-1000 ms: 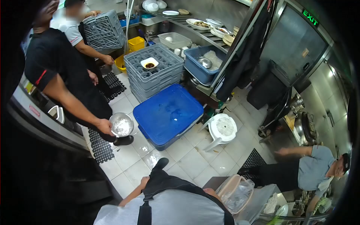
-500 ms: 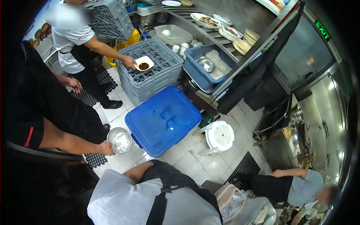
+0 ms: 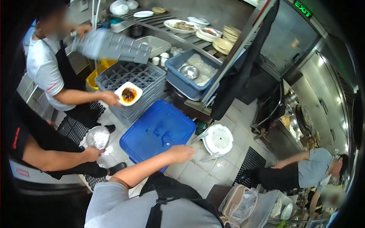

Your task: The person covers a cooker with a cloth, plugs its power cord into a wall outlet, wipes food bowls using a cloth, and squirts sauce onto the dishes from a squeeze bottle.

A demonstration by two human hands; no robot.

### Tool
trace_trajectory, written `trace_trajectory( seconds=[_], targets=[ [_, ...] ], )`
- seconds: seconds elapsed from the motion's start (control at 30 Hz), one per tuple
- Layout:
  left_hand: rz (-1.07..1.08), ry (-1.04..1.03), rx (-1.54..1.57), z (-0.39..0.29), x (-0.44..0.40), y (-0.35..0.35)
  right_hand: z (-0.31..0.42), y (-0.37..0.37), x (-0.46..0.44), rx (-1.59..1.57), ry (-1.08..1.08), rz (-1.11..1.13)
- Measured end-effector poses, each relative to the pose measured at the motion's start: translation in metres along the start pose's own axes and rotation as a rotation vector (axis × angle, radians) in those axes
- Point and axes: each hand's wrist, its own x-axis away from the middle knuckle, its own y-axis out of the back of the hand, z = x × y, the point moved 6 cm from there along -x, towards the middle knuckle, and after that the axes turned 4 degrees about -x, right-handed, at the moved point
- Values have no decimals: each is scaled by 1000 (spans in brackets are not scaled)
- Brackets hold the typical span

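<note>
My left hand (image 3: 182,154) reaches forward over the near right corner of the blue lid (image 3: 156,131), its fingers smeared by motion. Whether it touches the lid or holds anything cannot be made out. My right hand is out of view. Ahead, a person in a light shirt holds a square white dish of dark red sauce (image 3: 129,94) beside the stacked grey racks (image 3: 146,89), and with the other hand a tilted grey rack (image 3: 114,45). At the left, a person in black holds a metal bowl with white contents (image 3: 98,138).
A white plastic stool (image 3: 218,140) stands right of the blue lid. Behind it are a blue-grey tub (image 3: 182,81) and a rack shelf with plates (image 3: 180,26). A person in grey (image 3: 315,169) stands at the right. A lined beige bin (image 3: 235,203) is near my right side.
My left arm has swung forward over the lid. The sauce dish has been lifted off the racks and moved nearer. The tilted grey rack has moved over the stack; the bowl has shifted left.
</note>
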Motion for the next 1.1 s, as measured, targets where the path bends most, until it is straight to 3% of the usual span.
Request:
trace_trajectory(
  seconds=[0.07, 0.13, 0.27, 0.4, 0.5, 0.57, 0.67, 0.8, 0.9, 1.1],
  targets=[
    [-258, -331, 138, -125, 53, 118, -26, -6, 12, -21, -19, -8],
    [-260, -697, 464, -202, 95, 189, -59, -19, 32, -23, -10, -23],
    [6, -1131, 674, -275, 125, 179, -103, -52, 76, -74, -4, -113],
    [426, -1272, 693, -323, 131, 143, -124, -51, 128, -331, -95, -260],
    [653, -1318, 644, -351, 144, 114, -116, -58, 145, -539, -21, -283],
    [744, -1338, 607, -365, 159, 98, -140, -76, 154, -581, -37, -328],
    [856, -1347, 575, -382, 179, 80, -175, -98, 194, -357, -76, -499],
    [1036, -1409, 546, -413, 219, 53, -266, -136, 255, -611, -349, -506],
    [1191, -1449, 527, -435, 257, 26, -317, -167, 297, -754, -301, -631],
    [1466, -1530, 407, -483, 347, -34, -349, -235, 374, -985, -317, -811]
  ],
)
